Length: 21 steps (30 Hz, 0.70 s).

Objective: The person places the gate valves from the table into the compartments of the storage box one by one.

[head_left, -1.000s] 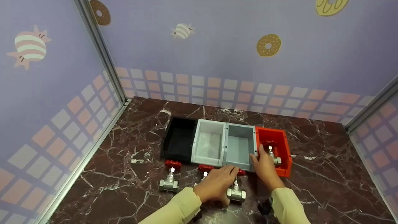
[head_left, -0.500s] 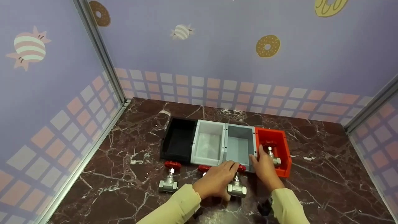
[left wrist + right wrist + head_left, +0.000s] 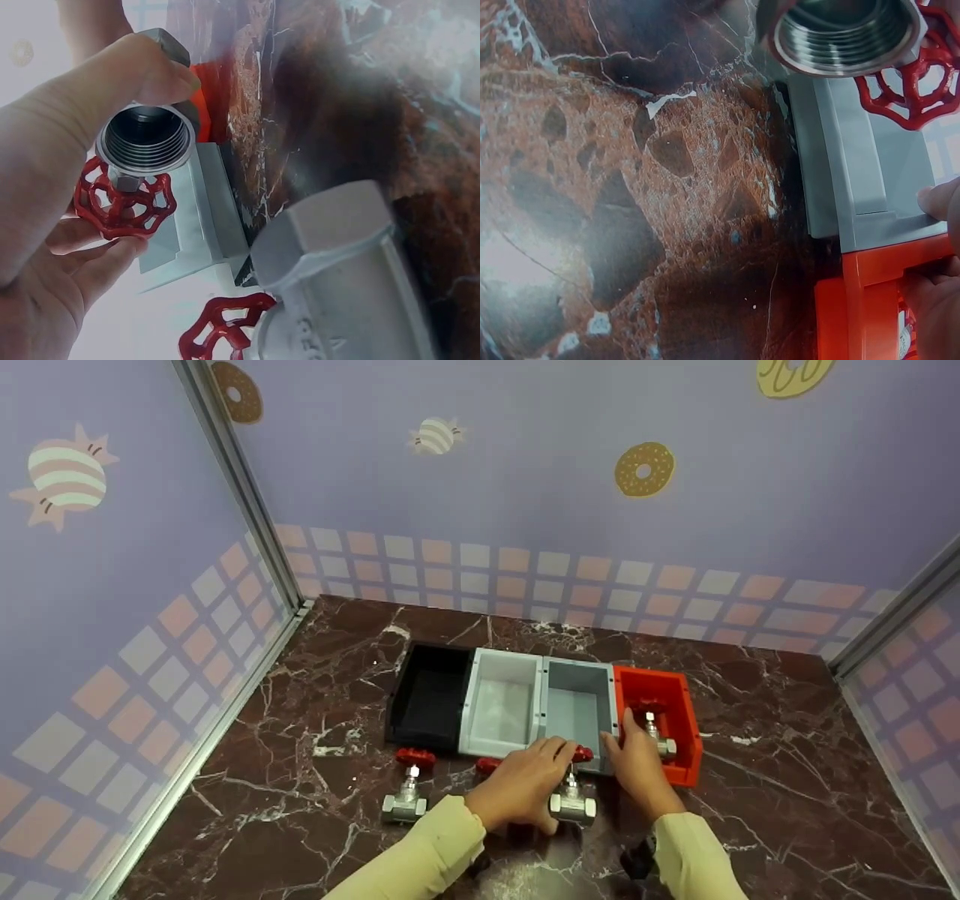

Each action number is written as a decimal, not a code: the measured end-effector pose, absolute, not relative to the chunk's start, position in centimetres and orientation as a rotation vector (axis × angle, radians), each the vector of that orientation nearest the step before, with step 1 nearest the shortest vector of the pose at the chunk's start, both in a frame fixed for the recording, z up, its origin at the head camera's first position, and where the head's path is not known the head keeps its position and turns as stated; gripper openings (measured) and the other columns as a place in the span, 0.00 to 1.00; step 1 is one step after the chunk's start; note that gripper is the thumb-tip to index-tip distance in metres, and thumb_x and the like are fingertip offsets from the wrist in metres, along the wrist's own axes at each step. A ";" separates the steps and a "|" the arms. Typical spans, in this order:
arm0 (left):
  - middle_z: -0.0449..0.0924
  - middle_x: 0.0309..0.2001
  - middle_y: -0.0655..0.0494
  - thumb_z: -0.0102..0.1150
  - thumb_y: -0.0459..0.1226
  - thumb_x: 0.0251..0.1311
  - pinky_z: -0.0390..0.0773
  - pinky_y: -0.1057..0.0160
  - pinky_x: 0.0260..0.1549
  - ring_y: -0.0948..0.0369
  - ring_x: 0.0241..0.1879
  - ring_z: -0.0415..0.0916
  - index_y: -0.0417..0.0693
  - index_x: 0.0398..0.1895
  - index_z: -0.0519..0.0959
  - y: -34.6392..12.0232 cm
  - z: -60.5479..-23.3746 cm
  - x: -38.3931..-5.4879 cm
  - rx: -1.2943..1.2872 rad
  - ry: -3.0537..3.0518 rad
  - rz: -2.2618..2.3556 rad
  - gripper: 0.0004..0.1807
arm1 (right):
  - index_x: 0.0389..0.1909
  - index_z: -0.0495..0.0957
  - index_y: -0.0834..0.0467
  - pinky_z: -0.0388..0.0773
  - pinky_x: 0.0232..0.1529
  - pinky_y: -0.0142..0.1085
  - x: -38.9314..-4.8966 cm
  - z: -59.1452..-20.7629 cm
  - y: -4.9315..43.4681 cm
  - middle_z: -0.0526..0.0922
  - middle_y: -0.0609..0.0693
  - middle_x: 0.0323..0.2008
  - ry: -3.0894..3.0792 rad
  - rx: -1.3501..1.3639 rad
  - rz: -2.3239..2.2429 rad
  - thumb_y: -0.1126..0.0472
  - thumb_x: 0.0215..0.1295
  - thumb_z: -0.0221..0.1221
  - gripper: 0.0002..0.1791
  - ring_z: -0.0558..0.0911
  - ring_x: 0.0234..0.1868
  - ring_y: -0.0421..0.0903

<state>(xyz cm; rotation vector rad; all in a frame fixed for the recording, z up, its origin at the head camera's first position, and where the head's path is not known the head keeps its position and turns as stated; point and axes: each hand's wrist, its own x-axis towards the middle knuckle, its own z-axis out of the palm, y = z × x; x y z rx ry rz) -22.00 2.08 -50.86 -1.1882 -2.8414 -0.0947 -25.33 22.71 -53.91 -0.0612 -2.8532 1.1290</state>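
First: Here's the left hand (image 3: 521, 784), gripping a silver metal valve with a red spoked handwheel (image 3: 573, 806): thumb over the body, fingers behind the wheel, a hold that looks chosen to keep it level!

Second: Where is it exactly?

First: By the near edge of the grey plastic bin (image 3: 574, 701), the wheel overlapping that rim; whether they touch, nobody can tell.

Second: And the right hand (image 3: 641, 765) pinches the walls where grey meets the orange-red plastic bin (image 3: 681, 775), probably steadying the row!

First: A second valve (image 3: 651, 727) lies inside the orange-red one. Leftward, a white plastic bin (image 3: 502, 701), then a black plastic bin (image 3: 435, 690).

Second: Two more valves (image 3: 405, 808) below, one mostly hidden, wheels towards the bins, perhaps for easy picking.

First: All on a white-veined, dark red-brown marbled table (image 3: 300, 825)!

Second: Around it, lavender walls (image 3: 525, 472) with sweets, doughnuts and checks.
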 end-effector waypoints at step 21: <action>0.70 0.58 0.54 0.80 0.59 0.21 0.80 0.63 0.45 0.58 0.55 0.71 0.45 0.68 0.61 2.3 -50.2 -23.4 -1.164 -2.791 -0.129 0.65 | 0.71 0.49 0.74 0.69 0.61 0.57 -25.4 -54.1 22.8 0.63 0.76 0.64 -2.821 -0.058 1.130 0.60 0.68 0.56 0.39 0.70 0.63 0.68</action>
